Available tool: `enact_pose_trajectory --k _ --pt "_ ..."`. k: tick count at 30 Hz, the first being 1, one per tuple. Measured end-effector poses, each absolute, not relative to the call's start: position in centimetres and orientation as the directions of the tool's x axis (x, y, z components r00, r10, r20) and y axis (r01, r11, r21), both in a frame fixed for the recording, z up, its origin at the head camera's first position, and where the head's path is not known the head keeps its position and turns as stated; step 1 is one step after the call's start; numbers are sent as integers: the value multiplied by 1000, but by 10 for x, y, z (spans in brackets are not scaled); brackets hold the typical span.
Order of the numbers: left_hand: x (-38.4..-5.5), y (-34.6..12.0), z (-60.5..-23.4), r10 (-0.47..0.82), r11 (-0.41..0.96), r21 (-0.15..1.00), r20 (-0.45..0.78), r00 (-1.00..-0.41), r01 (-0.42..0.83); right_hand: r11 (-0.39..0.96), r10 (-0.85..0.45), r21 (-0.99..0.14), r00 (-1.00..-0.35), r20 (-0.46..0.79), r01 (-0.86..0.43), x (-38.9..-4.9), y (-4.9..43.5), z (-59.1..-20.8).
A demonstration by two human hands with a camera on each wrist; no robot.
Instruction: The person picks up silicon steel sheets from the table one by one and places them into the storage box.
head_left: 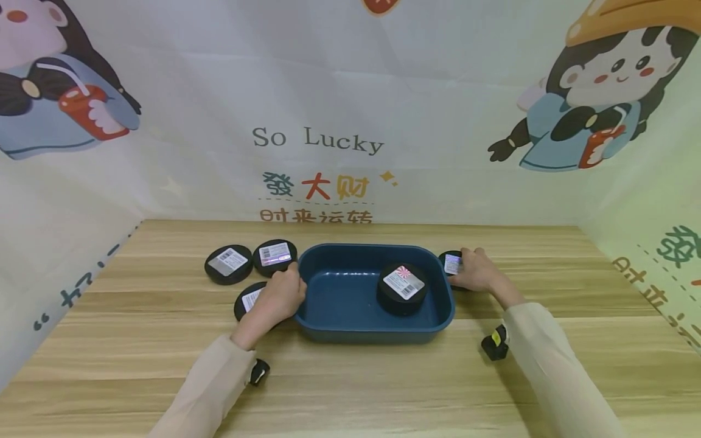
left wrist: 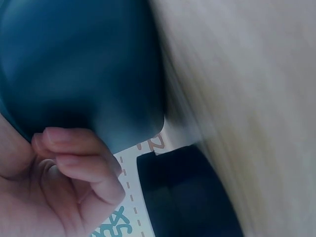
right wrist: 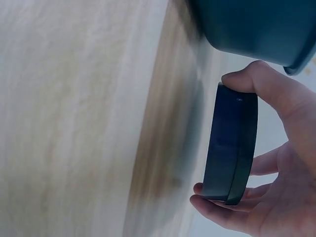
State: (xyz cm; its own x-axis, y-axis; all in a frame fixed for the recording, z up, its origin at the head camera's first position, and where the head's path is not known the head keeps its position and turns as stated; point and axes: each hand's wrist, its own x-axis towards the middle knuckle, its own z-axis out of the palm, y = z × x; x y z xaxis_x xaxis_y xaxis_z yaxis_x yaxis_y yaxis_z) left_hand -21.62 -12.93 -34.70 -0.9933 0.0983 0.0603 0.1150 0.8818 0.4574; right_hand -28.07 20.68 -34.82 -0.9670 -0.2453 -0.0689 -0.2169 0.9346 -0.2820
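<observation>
A blue plastic basin (head_left: 334,336) stands on the table. My left hand (head_left: 280,295) grips its left rim with curled fingers (left wrist: 91,170). Beyond the basin's right end, my right hand (head_left: 479,272) holds a flat round black tin (right wrist: 229,143) by its edge, the thumb on one side and fingers on the other. A white label shows on top of that tin in the head view. Inside the basin, toward the right, sits a labelled round black tin (head_left: 404,292), thick enough to look like a stack.
Left of the basin lie more labelled black tins: one at the back (head_left: 275,255), another farther left (head_left: 227,264), and a third (head_left: 249,302) partly hidden by my left hand. A printed cloth backdrop (head_left: 208,121) rises behind the wooden table (head_left: 356,389).
</observation>
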Motion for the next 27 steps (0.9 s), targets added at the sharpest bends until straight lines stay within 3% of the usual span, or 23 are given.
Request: enact_pose_trajectory --k 12,27 --pt "-216 -129 -345 94 880 464 41 -995 102 909 -216 -346 -973 80 -231 -270 205 -337" --pt "-216 -130 -347 89 883 458 53 -995 103 901 -191 -373 -974 119 -223 -263 205 -321"
